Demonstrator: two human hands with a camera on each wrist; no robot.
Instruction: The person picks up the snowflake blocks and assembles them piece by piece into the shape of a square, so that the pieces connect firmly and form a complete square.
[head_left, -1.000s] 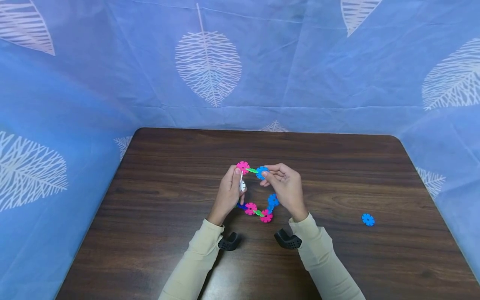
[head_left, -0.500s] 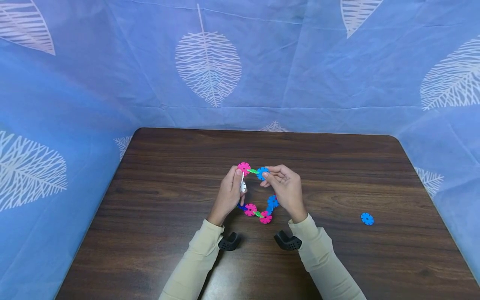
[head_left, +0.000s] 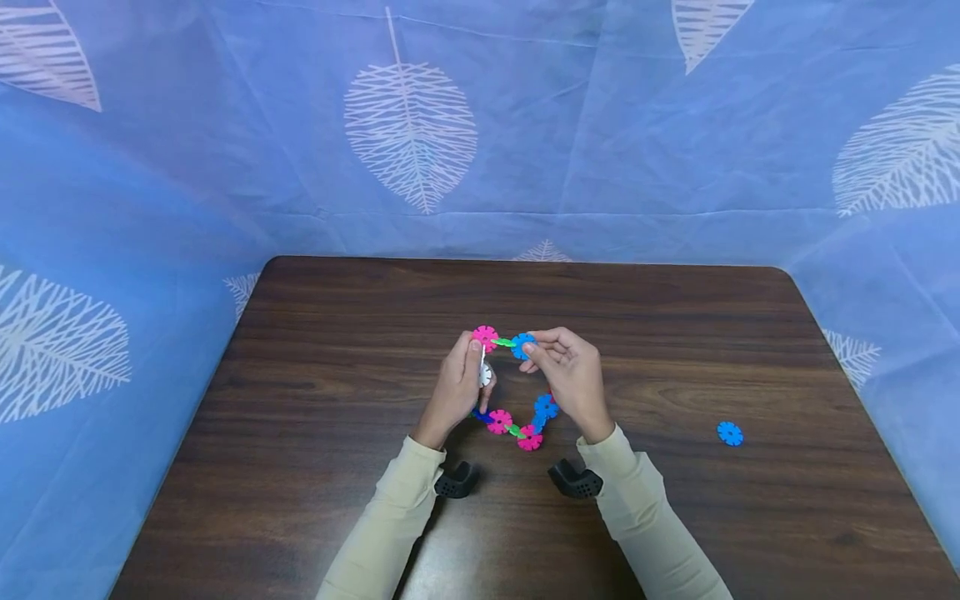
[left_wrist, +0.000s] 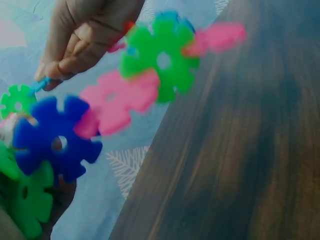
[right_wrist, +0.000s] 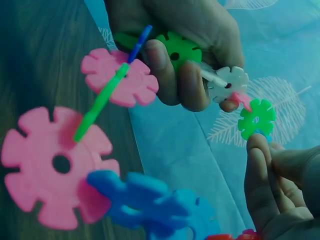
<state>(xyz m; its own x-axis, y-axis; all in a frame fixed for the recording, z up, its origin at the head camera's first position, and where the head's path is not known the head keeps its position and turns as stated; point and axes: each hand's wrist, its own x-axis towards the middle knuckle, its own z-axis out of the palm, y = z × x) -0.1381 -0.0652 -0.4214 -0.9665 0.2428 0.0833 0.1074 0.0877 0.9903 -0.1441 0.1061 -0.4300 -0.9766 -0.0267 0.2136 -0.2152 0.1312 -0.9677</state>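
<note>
A chain of notched interlocking plastic discs hangs between both hands. In the head view my left hand [head_left: 452, 382] grips it near a white disc [head_left: 486, 376], just below a pink disc [head_left: 485, 337]. My right hand [head_left: 572, 371] pinches a blue disc [head_left: 521, 346], joined to the pink one through a green disc [head_left: 505, 342]. The chain's lower stretch curves beneath the hands, with another pink disc [head_left: 499, 422] and blue discs [head_left: 545, 407]. In the right wrist view, left fingers curl round a green disc [right_wrist: 178, 52]. A dark blue disc [left_wrist: 57, 142] shows close up in the left wrist view.
One loose blue disc [head_left: 730, 433] lies on the brown wooden table [head_left: 337, 333], well right of the hands. Black wrist-worn devices [head_left: 457, 481] sit at both cuffs. A blue cloth [head_left: 525, 150] with white leaf prints surrounds the table's back and sides.
Both hands keep their hold and stay almost in place. The lower stretch of the chain has sunk slightly, and the whole head view has shifted a little.
</note>
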